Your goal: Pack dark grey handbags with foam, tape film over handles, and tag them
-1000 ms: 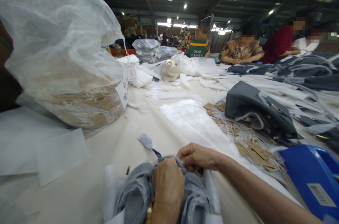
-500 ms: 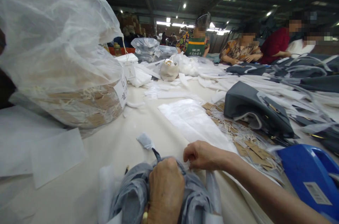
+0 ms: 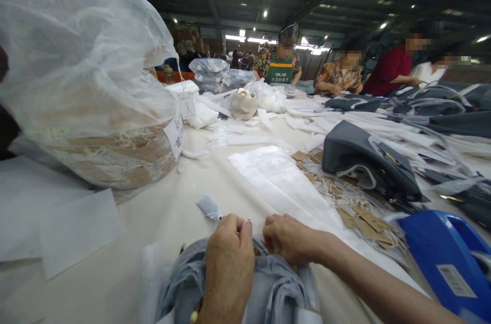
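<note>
Below me stands a bag wrapped in thin grey translucent film [image 3: 268, 283], its near side cut off by the frame. Over its far rim my left hand [image 3: 230, 262] is closed in a pinch, thumb against fingers; what it grips is hidden. A small film-wrapped strap end [image 3: 209, 207] sticks out on the table just beyond its knuckles. My right hand [image 3: 284, 237] is at the far right of the rim, close to the left one. Its fingers are curled closed, and their tips are out of sight.
Left, a big clear sack of brown tags [image 3: 126, 150] stands behind white sheets [image 3: 80, 227]. Right are a white plastic sleeve [image 3: 276, 176], loose tags [image 3: 364, 222], a dark grey handbag [image 3: 364, 160] and a blue plastic container [image 3: 441, 257]. Several people work across the table.
My left hand has risen from inside the wrapped bag to its far rim, covering the dark strap seen before. My right hand has shifted slightly left and curled in closer.
</note>
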Demonstrator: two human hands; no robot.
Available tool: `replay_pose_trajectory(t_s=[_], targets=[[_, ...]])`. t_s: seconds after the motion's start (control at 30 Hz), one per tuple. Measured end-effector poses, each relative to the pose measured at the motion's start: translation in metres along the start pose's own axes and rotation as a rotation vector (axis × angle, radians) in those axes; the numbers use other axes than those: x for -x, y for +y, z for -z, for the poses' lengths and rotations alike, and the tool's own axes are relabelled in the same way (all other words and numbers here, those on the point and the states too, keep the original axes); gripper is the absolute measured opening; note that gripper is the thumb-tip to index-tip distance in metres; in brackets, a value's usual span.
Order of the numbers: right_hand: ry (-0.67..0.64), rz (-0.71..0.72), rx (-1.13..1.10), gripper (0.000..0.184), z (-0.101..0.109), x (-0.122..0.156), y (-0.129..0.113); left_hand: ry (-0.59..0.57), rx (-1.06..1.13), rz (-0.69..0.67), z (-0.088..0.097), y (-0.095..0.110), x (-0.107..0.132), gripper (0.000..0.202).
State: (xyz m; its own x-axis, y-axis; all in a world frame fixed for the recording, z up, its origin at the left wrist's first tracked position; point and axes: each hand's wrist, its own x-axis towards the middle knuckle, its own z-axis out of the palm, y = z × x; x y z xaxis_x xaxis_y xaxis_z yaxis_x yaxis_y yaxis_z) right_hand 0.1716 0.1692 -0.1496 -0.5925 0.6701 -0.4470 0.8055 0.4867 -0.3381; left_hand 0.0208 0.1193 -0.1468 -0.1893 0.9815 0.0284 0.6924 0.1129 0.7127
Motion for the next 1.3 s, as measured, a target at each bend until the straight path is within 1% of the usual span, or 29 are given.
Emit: replay_pose_trajectory(t_s=[0.1, 0.17, 0.23, 0.33, 0.37, 0.4, 0.47, 0.53, 0.6, 0.67, 0.73, 0.83, 0.9, 1.03, 1.1, 1.13, 1.2, 1.23, 1.27, 1.3], targets=[[-0.010, -0.014, -0.126, 0.036, -0.004, -0.002, 0.004, 0.015, 0.058, -0.004, -0.001, -0.003, -0.001, 0.024], [0.001, -0.015, -0.223, 0.039, -0.006, -0.005, 0.005, 0.019, 0.054, -0.007, -0.002, -0.003, -0.002, 0.024], [0.025, -0.015, -0.298, 0.031, -0.009, -0.009, 0.004, 0.023, 0.051, -0.007, -0.003, -0.004, -0.002, 0.024], [0.045, -0.027, -0.387, 0.008, -0.014, -0.016, 0.001, 0.036, 0.065, -0.011, -0.004, -0.005, -0.002, 0.024], [0.047, -0.036, -0.420, 0.008, -0.015, -0.018, 0.001, 0.043, 0.077, -0.010, -0.004, -0.005, -0.002, 0.024], [0.052, -0.049, -0.456, 0.012, -0.015, -0.019, 0.002, 0.049, 0.094, -0.008, -0.004, -0.006, -0.003, 0.024], [0.093, -0.094, -0.534, 0.014, -0.014, -0.018, 0.005, 0.050, 0.135, 0.000, -0.003, -0.006, -0.003, 0.024], [0.163, -0.143, -0.623, 0.014, -0.008, -0.014, 0.011, 0.019, 0.197, 0.022, -0.002, -0.005, -0.004, 0.025], [0.215, -0.168, -0.738, 0.015, 0.000, -0.008, 0.016, -0.048, 0.276, 0.062, 0.001, -0.003, -0.004, 0.026], [0.227, -0.155, -0.863, 0.017, 0.009, -0.001, 0.020, -0.107, 0.347, 0.096, 0.002, -0.002, -0.005, 0.026], [0.247, -0.130, -0.964, 0.016, 0.016, 0.006, 0.023, -0.139, 0.382, 0.109, 0.003, -0.001, -0.005, 0.025], [0.344, -0.107, -1.053, 0.017, 0.023, 0.015, 0.025, -0.174, 0.438, 0.134, 0.004, -0.001, -0.006, 0.024], [0.430, -0.101, -1.090, 0.017, 0.023, 0.020, 0.023, -0.196, 0.531, 0.169, 0.004, -0.001, -0.006, 0.024], [0.580, -0.075, -1.132, 0.018, 0.013, 0.028, 0.010, -0.222, 0.866, 0.261, 0.008, 0.004, -0.004, 0.019], [0.660, -0.041, -1.090, 0.018, 0.005, 0.030, 0.001, -0.194, 1.032, 0.300, 0.010, 0.006, -0.003, 0.021], [0.708, -0.021, -1.027, 0.016, 0.001, 0.031, -0.003, -0.156, 1.088, 0.309, 0.010, 0.007, -0.003, 0.024], [0.795, 0.026, -0.836, 0.010, -0.007, 0.032, -0.011, -0.066, 1.118, 0.292, 0.009, 0.008, -0.003, 0.029], [0.826, 0.050, -0.731, 0.008, -0.010, 0.033, -0.014, -0.043, 1.095, 0.267, 0.008, 0.007, -0.004, 0.031], [0.853, 0.078, -0.633, 0.008, -0.012, 0.033, -0.017, -0.049, 1.051, 0.239, 0.006, 0.006, -0.004, 0.034], [0.877, 0.111, -0.543, 0.010, -0.013, 0.033, -0.019, -0.087, 0.999, 0.209, 0.004, 0.006, -0.004, 0.037]])
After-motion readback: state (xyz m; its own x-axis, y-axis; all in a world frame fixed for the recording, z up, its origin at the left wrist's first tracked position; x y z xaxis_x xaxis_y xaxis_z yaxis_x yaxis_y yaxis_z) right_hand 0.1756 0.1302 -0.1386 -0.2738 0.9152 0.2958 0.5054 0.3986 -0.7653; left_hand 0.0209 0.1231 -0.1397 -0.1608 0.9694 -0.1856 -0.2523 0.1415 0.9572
